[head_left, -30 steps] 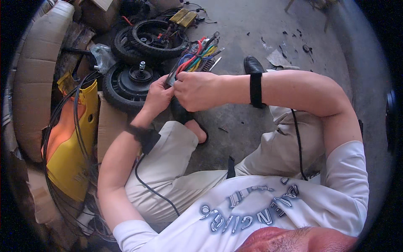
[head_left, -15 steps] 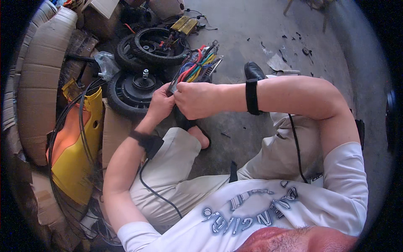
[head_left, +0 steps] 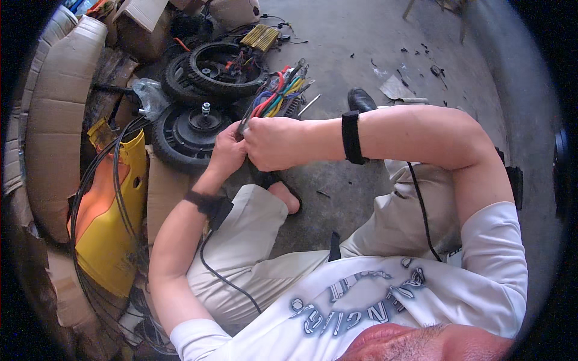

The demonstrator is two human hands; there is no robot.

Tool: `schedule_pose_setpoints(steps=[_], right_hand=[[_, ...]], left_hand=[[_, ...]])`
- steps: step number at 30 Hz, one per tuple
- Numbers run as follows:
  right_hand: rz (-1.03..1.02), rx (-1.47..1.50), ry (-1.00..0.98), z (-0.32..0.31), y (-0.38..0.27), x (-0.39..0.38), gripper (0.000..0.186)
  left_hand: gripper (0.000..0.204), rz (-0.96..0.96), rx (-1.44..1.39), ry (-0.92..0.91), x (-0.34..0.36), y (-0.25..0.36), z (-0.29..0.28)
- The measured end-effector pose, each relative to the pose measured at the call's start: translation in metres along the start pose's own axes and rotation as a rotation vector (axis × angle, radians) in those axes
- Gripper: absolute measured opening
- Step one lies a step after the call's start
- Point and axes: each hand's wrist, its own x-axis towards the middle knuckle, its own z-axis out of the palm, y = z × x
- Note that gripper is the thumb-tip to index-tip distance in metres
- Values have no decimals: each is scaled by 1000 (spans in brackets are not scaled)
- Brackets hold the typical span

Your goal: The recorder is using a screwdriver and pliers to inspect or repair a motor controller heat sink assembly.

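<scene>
My two hands are together over the wheel area, at the base of a bundle of coloured wires (head_left: pixel 280 96). Red, blue, green, yellow and black leads fan away from me, some ending in bare metal terminals. My left hand (head_left: pixel 227 150) pinches the near end of the bundle, where a small greyish part shows between thumb and fingers. Closed like a fist, my right hand (head_left: pixel 272 144) presses against the same spot from the right, its fingertips hidden behind its back. What the wires run into is covered by my hands.
A black hub wheel (head_left: pixel 183 141) lies beyond my left hand, with another wheel (head_left: pixel 226 65) and a ribbed gold box (head_left: pixel 260 37) farther off. Left are a yellow-orange panel (head_left: pixel 111 246), black cables and cardboard (head_left: pixel 60 126). A thin pale stick (head_left: pixel 309 105) and scraps lie on the floor.
Both hands and the wire bundle have shifted slightly left in the picture. The pale stick now shows apart from the wires. The grip looks the same.
</scene>
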Motion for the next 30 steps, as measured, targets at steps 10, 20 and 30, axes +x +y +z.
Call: schedule_pose_setpoints(steps=[10,20,30], right_hand=[[40,-24,21,8,-6,-1,19],[82,24,-44,-7,-9,-2,13],[135,69,-52,-11,-6,4,13]], left_hand=[[31,6,169,34,-2,9,1],[33,33,234,24,1,2,0],[37,5,241,39,12,-26,-9]])
